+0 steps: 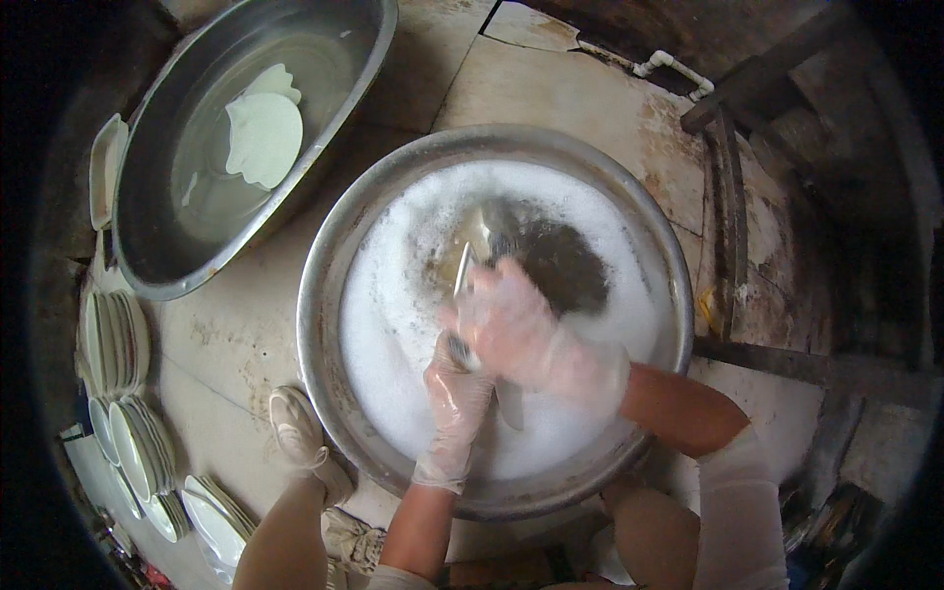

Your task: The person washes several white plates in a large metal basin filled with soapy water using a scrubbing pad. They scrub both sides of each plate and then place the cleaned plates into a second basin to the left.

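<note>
A large round metal basin (324,280) holds foamy water. Over its middle, my left hand (456,387), in a clear glove, grips a white dish (464,267) seen nearly edge-on. Across the dish lies my right hand (509,321), also gloved and blurred by motion; greyish scrubbing material shows between the hands, and I cannot tell exactly how the right fingers hold it. Something pale and shiny lies in the water just beyond the hands, too unclear to name.
At the upper left, an oval metal tub (335,129) holds water and white scalloped plates (267,140). Stacked plates (114,343) and oval dishes (214,520) stand on the left. A dark frame (730,221) and white pipe (675,63) are at right. My shoe (295,424) is beside the basin.
</note>
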A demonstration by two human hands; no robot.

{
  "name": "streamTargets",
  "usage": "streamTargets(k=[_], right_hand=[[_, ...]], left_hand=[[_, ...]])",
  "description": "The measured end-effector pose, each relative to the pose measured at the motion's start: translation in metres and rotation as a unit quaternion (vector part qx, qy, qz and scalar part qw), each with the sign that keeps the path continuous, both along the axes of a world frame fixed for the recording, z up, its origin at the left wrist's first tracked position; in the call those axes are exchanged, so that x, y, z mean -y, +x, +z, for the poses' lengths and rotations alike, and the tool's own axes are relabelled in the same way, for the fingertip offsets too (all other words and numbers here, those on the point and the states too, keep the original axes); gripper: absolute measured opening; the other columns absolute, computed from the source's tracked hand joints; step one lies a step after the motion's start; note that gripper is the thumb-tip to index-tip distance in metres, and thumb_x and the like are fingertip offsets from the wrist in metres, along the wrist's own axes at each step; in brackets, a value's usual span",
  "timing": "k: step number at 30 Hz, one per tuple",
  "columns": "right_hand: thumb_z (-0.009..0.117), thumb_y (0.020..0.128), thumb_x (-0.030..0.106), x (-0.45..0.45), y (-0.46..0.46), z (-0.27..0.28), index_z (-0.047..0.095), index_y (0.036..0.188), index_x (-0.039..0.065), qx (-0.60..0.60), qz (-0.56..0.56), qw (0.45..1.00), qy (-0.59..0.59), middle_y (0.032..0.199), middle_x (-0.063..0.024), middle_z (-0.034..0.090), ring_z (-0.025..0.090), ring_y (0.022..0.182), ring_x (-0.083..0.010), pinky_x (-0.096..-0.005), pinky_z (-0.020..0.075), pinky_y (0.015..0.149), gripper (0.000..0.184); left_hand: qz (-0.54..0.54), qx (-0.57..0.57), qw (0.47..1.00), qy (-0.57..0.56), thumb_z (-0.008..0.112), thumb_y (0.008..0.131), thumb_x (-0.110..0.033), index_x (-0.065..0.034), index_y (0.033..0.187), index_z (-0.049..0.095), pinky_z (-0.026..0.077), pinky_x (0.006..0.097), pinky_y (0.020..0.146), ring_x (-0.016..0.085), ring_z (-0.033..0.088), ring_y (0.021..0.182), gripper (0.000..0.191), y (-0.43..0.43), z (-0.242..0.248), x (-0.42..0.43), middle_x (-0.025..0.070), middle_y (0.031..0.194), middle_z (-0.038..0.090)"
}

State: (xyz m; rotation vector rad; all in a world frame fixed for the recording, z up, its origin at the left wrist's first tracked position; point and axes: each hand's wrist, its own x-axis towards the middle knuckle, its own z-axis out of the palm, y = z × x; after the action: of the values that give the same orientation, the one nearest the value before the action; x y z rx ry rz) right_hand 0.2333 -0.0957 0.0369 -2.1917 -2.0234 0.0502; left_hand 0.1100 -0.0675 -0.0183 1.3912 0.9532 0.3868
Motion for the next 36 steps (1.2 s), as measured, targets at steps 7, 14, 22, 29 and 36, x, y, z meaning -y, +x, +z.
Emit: streamTargets(k=[7, 14, 22, 29, 36], right_hand=[[0.065, 0.066, 0.013, -0.003, 0.049, -0.051, 0.059, 0.083, 0.018, -0.043, -0.136, 0.989, 0.025, 0.076, 0.0008, 0.06, 0.052, 0.085, -0.0215, -0.0371, 0.0345, 0.073, 0.018], [0.062, 0.064, 0.01, 0.041, 0.018, -0.038, 0.062, 0.091, 0.018, -0.075, -0.129, 0.977, 0.15, 0.079, 0.0034, 0.059, 0.051, 0.086, -0.0195, -0.037, 0.0356, 0.075, 0.028], [0.055, 0.072, 0.018, -0.009, 0.03, -0.027, 0.062, 0.08, 0.016, 0.009, -0.103, 0.99, 0.093, 0.076, 0.0006, 0.059, 0.052, 0.084, -0.0196, -0.039, 0.0385, 0.073, 0.01], [0.055, 0.074, 0.023, -0.008, 0.012, -0.017, 0.062, 0.083, 0.019, -0.021, -0.01, 0.999, 0.034, 0.072, 0.0029, 0.061, 0.053, 0.084, -0.0209, -0.0406, 0.0371, 0.074, 0.012], [0.051, 0.077, 0.021, -0.009, 0.011, -0.021, 0.063, 0.082, 0.016, -0.035, 0.029, 0.998, 0.047, 0.071, -0.0002, 0.062, 0.054, 0.084, -0.0231, -0.0441, 0.038, 0.073, 0.014]], left_hand=[[-0.003, -0.064, 0.998, -0.02, 0.072, 0.064, -0.014, 0.0008, 0.098, 0.057, 0.049, 0.0303, 0.067, 0.017, 0.062, 0.072, 0.04, 0.005, -0.005, -0.002, 0.0128, 0.08, 0.065], [-0.028, -0.078, 0.996, 0.016, 0.073, 0.063, -0.013, 0.0013, 0.096, 0.058, 0.049, 0.0289, 0.065, 0.014, 0.06, 0.07, 0.039, 0.003, 0.0, -0.009, 0.0096, 0.078, 0.064], [-0.026, -0.05, 0.997, -0.049, 0.072, 0.065, -0.008, 0.0009, 0.1, 0.058, 0.048, 0.0277, 0.069, 0.013, 0.059, 0.076, 0.039, 0.006, -0.005, -0.009, 0.0088, 0.085, 0.064], [-0.019, -0.03, 0.999, 0.023, 0.074, 0.064, -0.008, 0.0024, 0.101, 0.056, 0.048, 0.0303, 0.068, 0.016, 0.059, 0.075, 0.042, -0.001, -0.013, -0.009, 0.0098, 0.084, 0.064], [0.018, 0.012, 0.998, -0.063, 0.073, 0.066, -0.01, 0.0024, 0.1, 0.056, 0.048, 0.0285, 0.068, 0.013, 0.057, 0.073, 0.04, 0.003, -0.012, -0.008, 0.008, 0.083, 0.063]])
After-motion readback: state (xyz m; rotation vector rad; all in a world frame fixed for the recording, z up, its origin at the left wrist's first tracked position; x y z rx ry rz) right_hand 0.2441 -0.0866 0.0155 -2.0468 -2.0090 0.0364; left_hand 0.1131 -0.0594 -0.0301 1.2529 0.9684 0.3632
